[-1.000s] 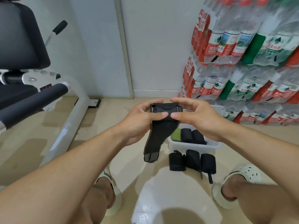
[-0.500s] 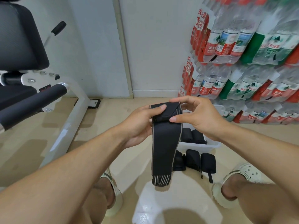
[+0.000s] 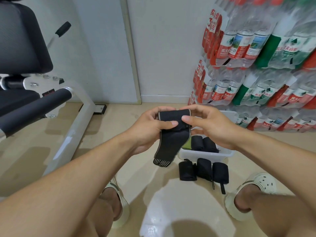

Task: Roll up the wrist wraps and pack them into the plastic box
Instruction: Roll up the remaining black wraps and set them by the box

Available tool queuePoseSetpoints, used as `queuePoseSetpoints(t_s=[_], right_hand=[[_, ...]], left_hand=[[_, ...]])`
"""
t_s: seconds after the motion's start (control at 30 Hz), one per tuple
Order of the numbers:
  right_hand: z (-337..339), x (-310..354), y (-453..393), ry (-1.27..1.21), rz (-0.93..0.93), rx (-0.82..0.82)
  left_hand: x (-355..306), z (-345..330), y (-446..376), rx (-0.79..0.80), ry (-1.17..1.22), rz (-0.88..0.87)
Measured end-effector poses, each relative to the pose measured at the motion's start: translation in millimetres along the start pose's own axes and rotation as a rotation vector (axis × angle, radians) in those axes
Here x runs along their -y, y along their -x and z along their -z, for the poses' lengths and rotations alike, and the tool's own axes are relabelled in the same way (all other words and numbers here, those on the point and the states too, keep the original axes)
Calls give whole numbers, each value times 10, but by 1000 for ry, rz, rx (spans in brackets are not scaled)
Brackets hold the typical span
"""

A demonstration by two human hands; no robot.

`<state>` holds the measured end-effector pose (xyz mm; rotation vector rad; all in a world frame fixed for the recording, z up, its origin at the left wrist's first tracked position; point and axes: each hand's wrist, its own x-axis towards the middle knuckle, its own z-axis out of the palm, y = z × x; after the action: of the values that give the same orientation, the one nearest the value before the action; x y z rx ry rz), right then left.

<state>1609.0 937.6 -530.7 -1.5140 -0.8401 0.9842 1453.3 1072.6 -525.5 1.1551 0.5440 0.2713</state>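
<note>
A tall stack of shrink-wrapped water bottle packs with red and green labels [image 3: 266, 69] fills the right side against the wall, and a white-framed exercise machine with black padded rollers [image 3: 36, 103] stands at the left on the beige tiled floor [image 3: 109, 130]. Between the person's two feet in pale perforated clogs, a clear rectangular plastic box [image 3: 205, 155] sits on the floor, with rolled black wraps and something green inside it. Just in front of the box, three rolled black wrist wraps [image 3: 203, 170] lie side by side on the floor. Above the box, the left hand [image 3: 147, 129] and the right hand [image 3: 210, 124] both pinch the partly rolled top of a long black elastic wrist wrap with a striped end [image 3: 168, 139], thumbs pressed on the roll, its loose tail hanging down.
</note>
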Motion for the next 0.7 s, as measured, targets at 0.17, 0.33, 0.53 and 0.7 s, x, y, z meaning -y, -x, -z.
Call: queuePoseSetpoints(t_s=[0.17,0.33,0.53,0.7], right_hand=[[-28,16,19,16,77,-80],[-39,34,43,80,101,-105],[-19,43,46,139,97,-75],[-19,16,17,54,71,-78]], left_hand=[[-4,-11,24,32,7,48],[-22,-19,31,37,25,105],[-15,-6,9,-16,83,76],[-9,2,2,-28,40,10]])
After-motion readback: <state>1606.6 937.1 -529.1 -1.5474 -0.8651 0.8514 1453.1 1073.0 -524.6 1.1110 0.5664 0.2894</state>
